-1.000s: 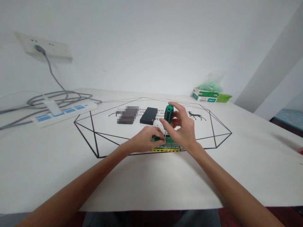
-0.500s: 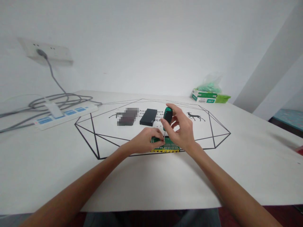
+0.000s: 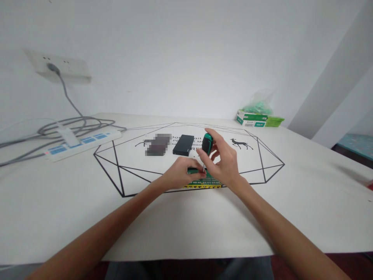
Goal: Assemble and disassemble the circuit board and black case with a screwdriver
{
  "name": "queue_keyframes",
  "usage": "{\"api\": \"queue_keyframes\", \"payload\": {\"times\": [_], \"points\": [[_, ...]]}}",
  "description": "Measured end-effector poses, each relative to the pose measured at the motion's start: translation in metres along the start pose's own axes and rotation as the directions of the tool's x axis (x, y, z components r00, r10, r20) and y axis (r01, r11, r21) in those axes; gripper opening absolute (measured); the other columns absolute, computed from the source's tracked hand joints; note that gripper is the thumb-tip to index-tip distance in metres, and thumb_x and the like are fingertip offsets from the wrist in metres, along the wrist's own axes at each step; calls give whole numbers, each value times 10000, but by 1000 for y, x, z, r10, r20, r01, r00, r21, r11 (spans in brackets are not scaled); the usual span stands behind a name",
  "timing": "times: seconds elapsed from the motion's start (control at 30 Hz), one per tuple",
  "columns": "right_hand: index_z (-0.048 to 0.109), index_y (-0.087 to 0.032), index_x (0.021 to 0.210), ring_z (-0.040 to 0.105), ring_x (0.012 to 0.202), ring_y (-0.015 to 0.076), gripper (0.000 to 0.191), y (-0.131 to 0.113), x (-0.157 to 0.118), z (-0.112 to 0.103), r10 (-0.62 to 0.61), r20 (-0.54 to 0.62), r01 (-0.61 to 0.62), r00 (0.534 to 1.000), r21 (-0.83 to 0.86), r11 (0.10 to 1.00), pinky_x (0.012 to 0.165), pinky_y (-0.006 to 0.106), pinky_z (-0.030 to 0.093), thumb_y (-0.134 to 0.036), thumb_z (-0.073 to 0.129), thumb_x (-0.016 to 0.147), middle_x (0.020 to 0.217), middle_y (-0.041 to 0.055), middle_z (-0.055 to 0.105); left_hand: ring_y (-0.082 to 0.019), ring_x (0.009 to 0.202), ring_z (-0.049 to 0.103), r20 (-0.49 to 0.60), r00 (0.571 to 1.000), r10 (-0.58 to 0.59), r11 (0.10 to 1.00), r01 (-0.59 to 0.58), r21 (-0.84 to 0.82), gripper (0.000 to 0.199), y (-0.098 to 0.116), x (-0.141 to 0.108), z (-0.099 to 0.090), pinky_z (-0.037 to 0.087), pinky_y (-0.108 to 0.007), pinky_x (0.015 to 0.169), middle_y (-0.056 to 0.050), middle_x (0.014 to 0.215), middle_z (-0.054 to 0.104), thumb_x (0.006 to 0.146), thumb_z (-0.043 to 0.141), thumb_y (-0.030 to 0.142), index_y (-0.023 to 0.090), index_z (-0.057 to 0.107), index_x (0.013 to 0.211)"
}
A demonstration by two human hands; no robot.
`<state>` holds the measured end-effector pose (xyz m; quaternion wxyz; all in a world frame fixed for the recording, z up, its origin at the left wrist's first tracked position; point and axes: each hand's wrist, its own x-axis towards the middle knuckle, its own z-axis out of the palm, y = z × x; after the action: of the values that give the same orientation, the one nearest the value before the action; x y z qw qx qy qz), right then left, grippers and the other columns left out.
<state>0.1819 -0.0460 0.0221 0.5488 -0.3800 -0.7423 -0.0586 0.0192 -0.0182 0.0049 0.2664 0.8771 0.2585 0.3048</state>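
Observation:
A screwdriver (image 3: 207,144) with a green and black handle stands nearly upright in my right hand (image 3: 225,159), thumb and fingers around the handle. Its thin shaft points down at a green circuit board (image 3: 212,179) with a yellow, black-marked strip (image 3: 204,186) along the near edge. My left hand (image 3: 180,172) rests over the board's left part, thumb and index finger pinched close beside the screwdriver's tip. What lies between those fingertips is too small to make out. The hands cover much of the board.
Behind the hands lie a black rectangular box (image 3: 183,144) and a pixelated dark object (image 3: 158,145). A white power strip (image 3: 84,144) and coiled grey cable (image 3: 62,125) are at left. Green-and-white boxes (image 3: 252,118) with a plastic bag (image 3: 259,103) stand at the back right of the white table (image 3: 186,229).
The view has shifted slightly. Both hands keep nearly the same pose, with the screwdriver still over the board and my left fingertips at its tip.

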Motion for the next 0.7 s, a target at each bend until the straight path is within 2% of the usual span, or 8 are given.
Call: {"api": "queue_keyframes", "payload": {"times": [0.13, 0.37, 0.6, 0.7], "points": [[373, -259, 1398, 576, 634, 118, 531, 0, -1, -1, 8, 41, -9, 999, 40, 999, 495, 239, 498, -304, 501, 885, 950, 37, 633, -186, 815, 678, 3, 1000, -5, 1000, 5, 19, 121, 1, 0, 0, 507, -281, 792, -63, 867, 747, 801, 659, 203, 140, 746, 856], [348, -250, 1418, 598, 653, 108, 570, 3, -2, 0, -7, 29, 5, 1000, 81, 997, 463, 213, 493, -255, 497, 868, 1167, 87, 612, -170, 806, 672, 20, 1000, 7, 1000, -8, 27, 119, -3, 1, 0, 505, -260, 793, -52, 870, 743, 812, 640, 197, 141, 740, 840], [319, -269, 1414, 591, 631, 101, 564, 6, -3, 2, 0, 32, -3, 1000, 77, 997, 446, 214, 483, -241, 488, 876, 1174, 81, 602, -169, 807, 670, 18, 1000, 16, 999, -17, 45, 124, 0, 1, 1, 506, -255, 780, -57, 872, 742, 806, 621, 155, 137, 739, 839], [353, -258, 1377, 574, 582, 88, 551, 6, -2, 3, -3, -7, 3, 1000, 46, 999, 455, 226, 486, -252, 534, 856, 1139, 72, 605, -170, 813, 673, 19, 999, 29, 998, -30, 60, 124, 2, 1, 1, 506, -257, 784, -60, 878, 742, 802, 615, 129, 133, 735, 833]]}}
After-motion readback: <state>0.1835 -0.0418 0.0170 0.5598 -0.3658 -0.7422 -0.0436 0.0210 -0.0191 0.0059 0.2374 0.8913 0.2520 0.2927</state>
